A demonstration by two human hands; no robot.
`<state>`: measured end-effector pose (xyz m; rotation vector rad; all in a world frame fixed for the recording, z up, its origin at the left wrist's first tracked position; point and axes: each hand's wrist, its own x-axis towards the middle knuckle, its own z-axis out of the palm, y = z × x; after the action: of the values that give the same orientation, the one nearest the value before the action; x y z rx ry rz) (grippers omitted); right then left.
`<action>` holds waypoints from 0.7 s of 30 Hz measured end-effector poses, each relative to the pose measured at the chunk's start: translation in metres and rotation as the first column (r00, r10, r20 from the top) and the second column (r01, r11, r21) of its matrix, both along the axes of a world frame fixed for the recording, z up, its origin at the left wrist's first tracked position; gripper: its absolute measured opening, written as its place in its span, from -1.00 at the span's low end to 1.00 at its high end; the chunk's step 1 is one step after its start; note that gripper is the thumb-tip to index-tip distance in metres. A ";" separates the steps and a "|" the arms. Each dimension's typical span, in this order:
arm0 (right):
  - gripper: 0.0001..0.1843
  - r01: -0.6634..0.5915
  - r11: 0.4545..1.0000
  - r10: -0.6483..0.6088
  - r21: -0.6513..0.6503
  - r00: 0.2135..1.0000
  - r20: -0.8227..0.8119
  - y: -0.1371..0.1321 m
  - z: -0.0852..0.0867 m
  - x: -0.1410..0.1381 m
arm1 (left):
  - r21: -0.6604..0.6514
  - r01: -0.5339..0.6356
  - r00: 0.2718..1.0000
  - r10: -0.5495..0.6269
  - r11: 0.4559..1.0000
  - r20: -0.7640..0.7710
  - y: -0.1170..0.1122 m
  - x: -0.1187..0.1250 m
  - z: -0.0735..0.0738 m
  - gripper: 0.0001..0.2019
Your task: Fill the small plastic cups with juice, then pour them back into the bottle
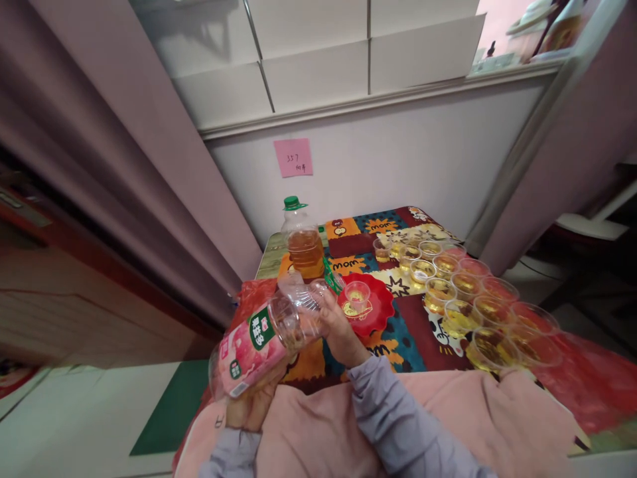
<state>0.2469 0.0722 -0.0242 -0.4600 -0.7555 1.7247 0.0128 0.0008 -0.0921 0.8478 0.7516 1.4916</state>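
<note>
Both hands are on a large clear plastic bottle (259,342) with a pink and green label, tilted with its upper end toward the upper right. My left hand (253,401) supports it from below, its fingers mostly hidden behind the bottle. My right hand (338,328) closes around the clear plastic at the upper end, where the mouth is hard to make out. Just beyond that hand, a small clear cup (357,296) with some pale liquid stands on a red scalloped plate (383,302).
Behind the bottle stands a jug (304,249) of amber liquid with a green cap. Several clear cups (440,292) of yellowish liquid crowd the right of the patterned tablecloth (405,325). Pink cloth (318,425) covers the near edge. A pink note (293,158) hangs on the wall.
</note>
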 end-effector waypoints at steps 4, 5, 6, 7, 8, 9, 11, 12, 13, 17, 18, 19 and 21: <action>-0.07 0.020 0.998 -0.022 -0.051 0.998 -0.051 0.001 -0.007 0.001 | -0.135 -0.091 0.993 0.101 0.987 0.068 0.000 -0.001 -0.005 -0.54; -0.08 0.023 0.998 -0.026 -0.059 0.998 -0.055 0.001 -0.008 0.001 | -0.146 -0.083 0.992 0.095 0.986 0.077 0.000 -0.003 -0.007 -0.52; -0.09 0.027 0.997 -0.030 -0.066 0.998 -0.057 0.002 -0.009 0.001 | -0.153 -0.068 0.993 0.081 0.986 0.082 0.000 -0.006 -0.008 -0.50; -0.10 0.031 0.997 -0.035 -0.074 0.998 -0.057 0.002 -0.010 0.001 | -0.156 -0.052 0.995 0.065 0.986 0.080 0.000 -0.009 -0.010 -0.47; -0.10 0.035 0.996 -0.039 -0.081 0.998 -0.055 0.002 -0.011 0.000 | -0.154 -0.039 0.996 0.051 0.987 0.074 0.000 -0.012 -0.011 -0.45; -0.11 0.040 0.995 -0.044 -0.088 0.998 -0.052 0.002 -0.012 0.000 | -0.151 -0.029 0.997 0.039 0.988 0.063 0.001 -0.014 -0.012 -0.44; -0.11 0.058 0.994 -0.063 -0.097 0.997 -0.047 0.002 -0.014 -0.002 | -0.146 -0.012 0.999 0.018 0.989 0.039 0.001 -0.017 -0.014 -0.46; -0.11 0.072 0.993 -0.077 -0.098 0.996 -0.047 0.003 -0.015 -0.003 | -0.143 -0.008 1.000 0.012 0.990 0.028 0.001 -0.017 -0.014 -0.48; -0.10 0.089 0.991 -0.094 -0.096 0.994 -0.047 0.003 -0.017 -0.004 | -0.139 -0.007 1.000 0.010 0.990 0.019 0.001 -0.017 -0.014 -0.50; -0.09 0.112 0.987 -0.118 -0.111 0.992 -0.043 0.005 -0.021 -0.006 | -0.129 -0.010 0.999 0.016 0.992 0.046 0.001 -0.012 -0.010 -0.53; -0.09 0.106 0.986 -0.113 -0.127 0.992 -0.050 0.006 -0.022 -0.007 | -0.130 0.001 0.997 0.009 0.992 0.077 0.001 -0.012 -0.009 -0.50; -0.10 0.102 0.984 -0.112 -0.146 0.992 -0.064 0.006 -0.023 -0.007 | -0.130 0.023 0.993 -0.008 0.991 0.118 0.001 -0.012 -0.007 -0.47; -0.14 0.105 0.978 -0.126 -0.181 0.986 -0.106 0.007 -0.026 -0.008 | -0.108 0.077 0.977 -0.053 0.991 0.208 0.002 -0.012 -0.005 -0.38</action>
<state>0.2388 0.0796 -0.0502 -0.5076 -0.4857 1.6997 0.0008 0.0025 -0.0971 0.6151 0.6438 1.4377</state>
